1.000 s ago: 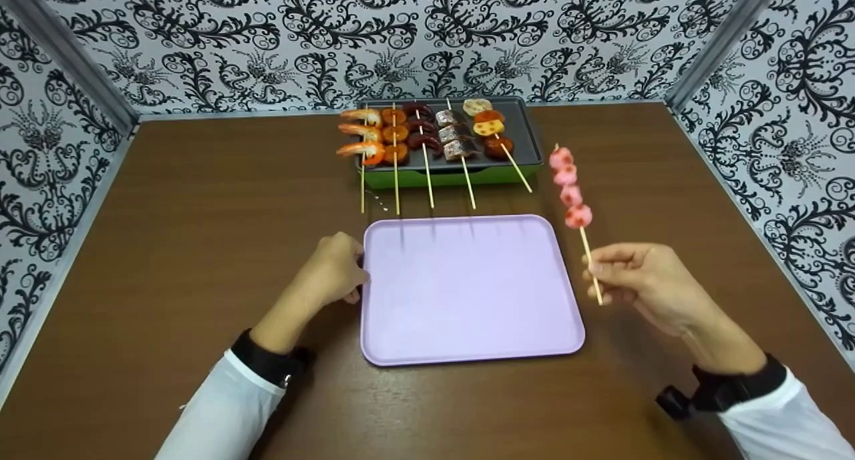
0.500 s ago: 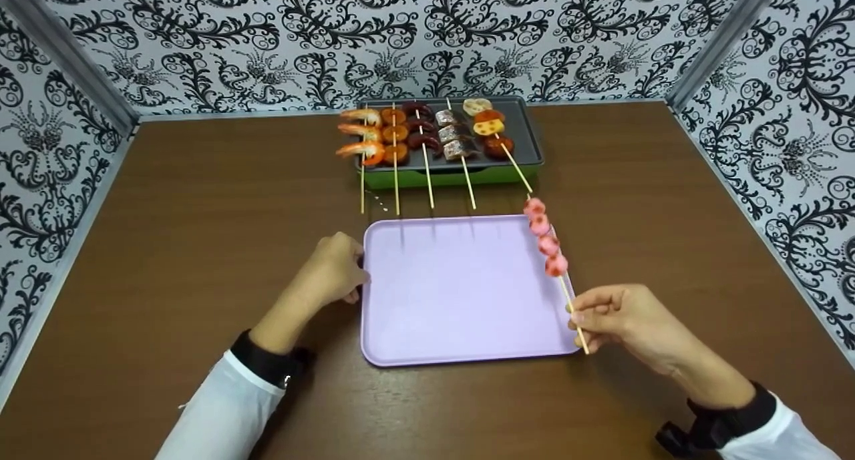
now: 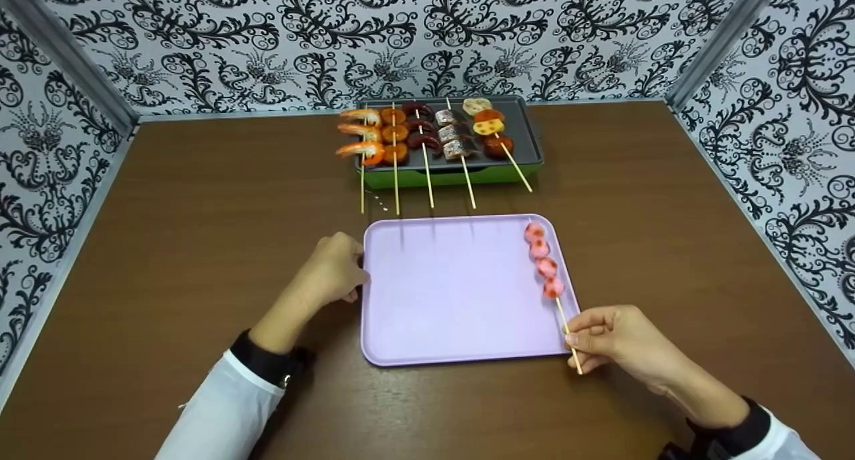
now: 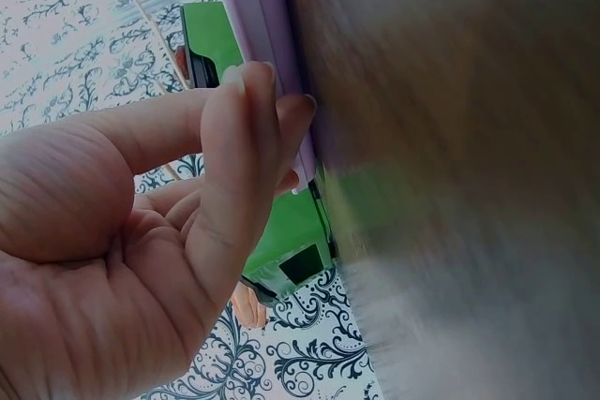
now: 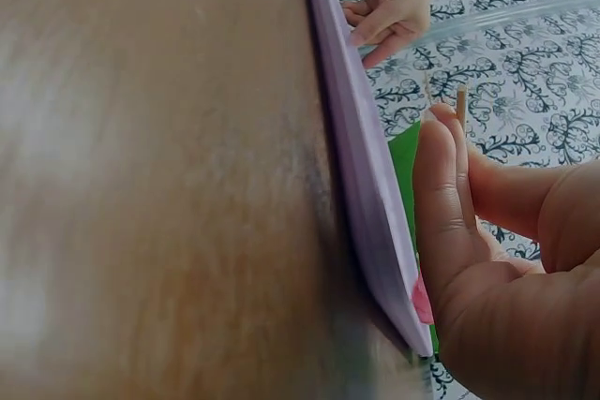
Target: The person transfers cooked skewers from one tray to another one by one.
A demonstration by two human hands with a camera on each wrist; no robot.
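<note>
Pink skewer (image 3: 554,288), its stick (image 3: 561,313) pinched by the right hand (image 3: 616,342), could tip off the lilac tray (image 3: 454,293) the left hand (image 3: 332,270) grips, since the stick's end overhangs.

both forearms (image 3: 287,320) angle inward; left grip (image 3: 334,270) curled, right grip (image 3: 618,338) pinching (its wrist (image 3: 678,382) nearly straight).

To the right of my right hand (image 3: 621,343), bare table (image 3: 681,213) leaves me room to pass. Leftward, the lilac tray (image 3: 454,293) offers a wide, low span, ended by my left hand (image 3: 334,266) at its far side. Directly ahead of my right grip, the pink skewer (image 3: 546,268) bars the way; beyond the tray, five skewers (image 3: 457,149) jut toward me from the grill (image 3: 524,133).
</note>
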